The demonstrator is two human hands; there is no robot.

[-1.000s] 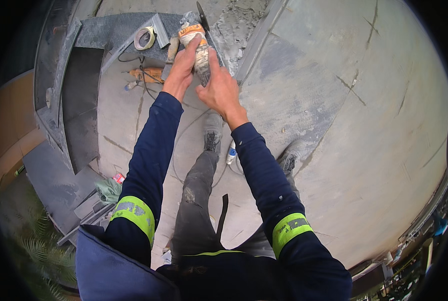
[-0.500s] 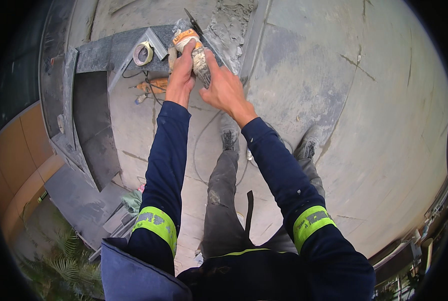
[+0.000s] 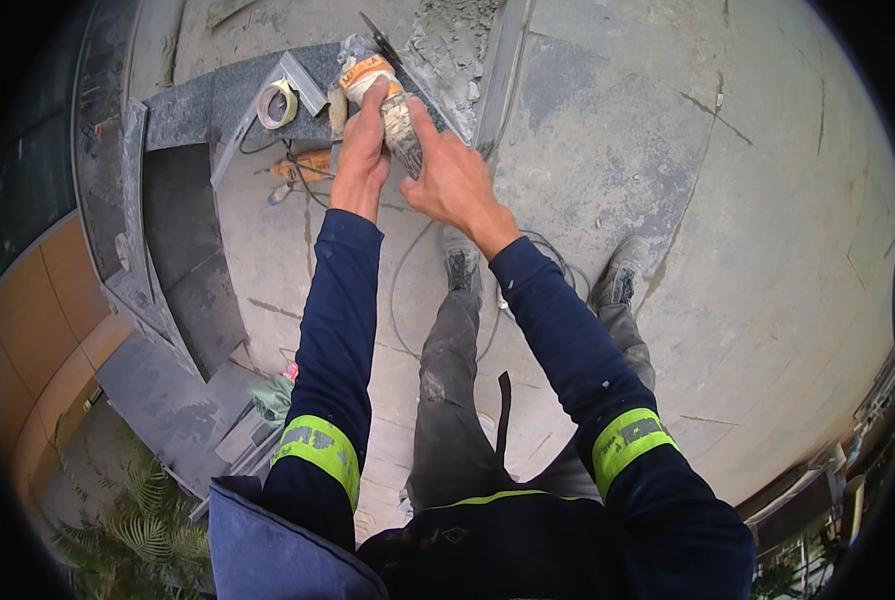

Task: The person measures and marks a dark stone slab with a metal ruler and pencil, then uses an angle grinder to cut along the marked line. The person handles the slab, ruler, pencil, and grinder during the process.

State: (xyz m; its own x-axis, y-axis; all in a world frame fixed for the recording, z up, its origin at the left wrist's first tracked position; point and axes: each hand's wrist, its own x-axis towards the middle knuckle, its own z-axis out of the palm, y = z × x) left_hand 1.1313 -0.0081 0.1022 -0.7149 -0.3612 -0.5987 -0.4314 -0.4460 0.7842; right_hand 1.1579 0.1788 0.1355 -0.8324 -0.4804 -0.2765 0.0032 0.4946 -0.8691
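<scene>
Both of my hands are closed on a dusty orange and white angle grinder [image 3: 369, 72] held out in front of me. My left hand [image 3: 365, 135] grips it near the head, thumb lying along the body. Around the rear of the body wraps my right hand [image 3: 454, 172]. A thin dark disc [image 3: 379, 36] shows edge-on at the grinder's far end, above a dark grey stone slab [image 3: 312, 115]. Whether the disc touches anything, I cannot tell. On the slab, left of the grinder, are a metal angle profile [image 3: 303, 84] and a roll of tape [image 3: 277, 105].
An orange power tool [image 3: 307, 164] with a dark cord lies on the floor left of my hands. A cable [image 3: 395, 300] loops around my feet. Wet grey mortar [image 3: 452, 50] spreads beyond the grinder. Stone slabs [image 3: 172, 400] and a palm plant [image 3: 142, 535] are at lower left.
My hands keep the same grip on the grinder. The view has shifted slightly, and the grinder sits a little further left in it.
</scene>
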